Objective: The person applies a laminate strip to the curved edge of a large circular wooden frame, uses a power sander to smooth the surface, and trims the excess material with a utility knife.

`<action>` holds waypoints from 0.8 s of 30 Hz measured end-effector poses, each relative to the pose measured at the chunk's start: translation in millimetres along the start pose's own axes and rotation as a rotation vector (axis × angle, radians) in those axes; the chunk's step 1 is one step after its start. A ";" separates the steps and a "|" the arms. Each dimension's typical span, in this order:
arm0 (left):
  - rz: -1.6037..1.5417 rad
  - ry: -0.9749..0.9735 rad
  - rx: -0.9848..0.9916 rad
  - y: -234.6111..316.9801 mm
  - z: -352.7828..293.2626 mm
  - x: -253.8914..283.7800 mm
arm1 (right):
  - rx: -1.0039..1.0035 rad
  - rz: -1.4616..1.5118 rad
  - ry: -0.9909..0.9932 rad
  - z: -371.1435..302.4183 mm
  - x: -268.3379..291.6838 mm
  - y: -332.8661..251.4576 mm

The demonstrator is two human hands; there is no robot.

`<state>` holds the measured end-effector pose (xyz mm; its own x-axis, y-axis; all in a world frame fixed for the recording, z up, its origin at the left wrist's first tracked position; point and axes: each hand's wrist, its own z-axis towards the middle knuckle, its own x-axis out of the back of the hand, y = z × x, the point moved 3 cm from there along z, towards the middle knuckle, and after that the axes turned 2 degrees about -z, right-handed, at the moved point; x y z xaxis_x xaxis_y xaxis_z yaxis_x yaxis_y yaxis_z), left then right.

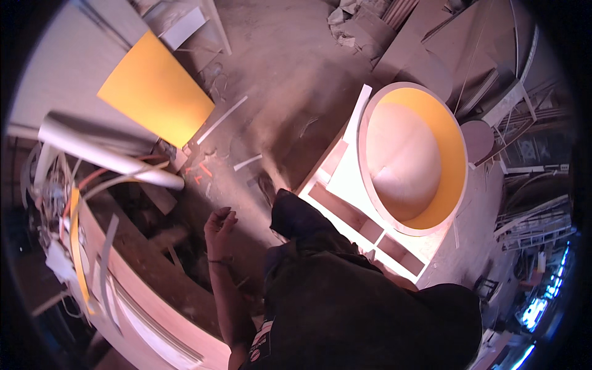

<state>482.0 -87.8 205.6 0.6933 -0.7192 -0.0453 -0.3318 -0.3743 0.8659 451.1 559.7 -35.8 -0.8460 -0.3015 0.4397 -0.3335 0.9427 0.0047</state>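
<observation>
My left hand hangs at my side over the dusty floor, fingers loosely curled and apart, holding nothing. A thin band sits on its wrist. Nearest to it are dark wooden planks and a long curved plywood piece at lower left. My dark clothing fills the lower middle, with one leg stepping forward. My right hand does not show; it is hidden behind my body. To my right a large round wooden form with an orange inner rim rests on a white framed panel.
An orange sheet lies on the floor at upper left beside a white tube. Loose white strips and scraps litter the floor. Tangled cables and offcuts crowd the left edge; boards and metal frames stack at the right.
</observation>
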 end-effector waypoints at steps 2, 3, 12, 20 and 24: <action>0.032 0.008 -0.049 42.6 57.6 0.3 | -0.104 0.281 -0.011 28.6 22.0 -47.7; 0.064 -0.003 -0.060 59.4 86.3 -6.6 | -0.162 0.447 -0.005 45.7 37.0 -65.7; 0.319 -0.260 0.095 153.1 323.4 -99.5 | -0.338 1.100 0.280 246.1 327.5 -197.4; 0.709 -0.731 0.038 236.9 524.3 -345.8 | -0.615 1.161 0.850 264.1 583.2 -134.7; 0.705 -1.079 0.169 197.8 612.9 -479.9 | -0.838 1.302 0.902 270.6 607.1 -122.4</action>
<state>-308.4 -175.4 93.3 -0.4973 -0.8660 -0.0529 -0.5429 0.2631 0.7975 -134.3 222.7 -12.4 0.1957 0.5130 0.8357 0.8169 0.3862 -0.4284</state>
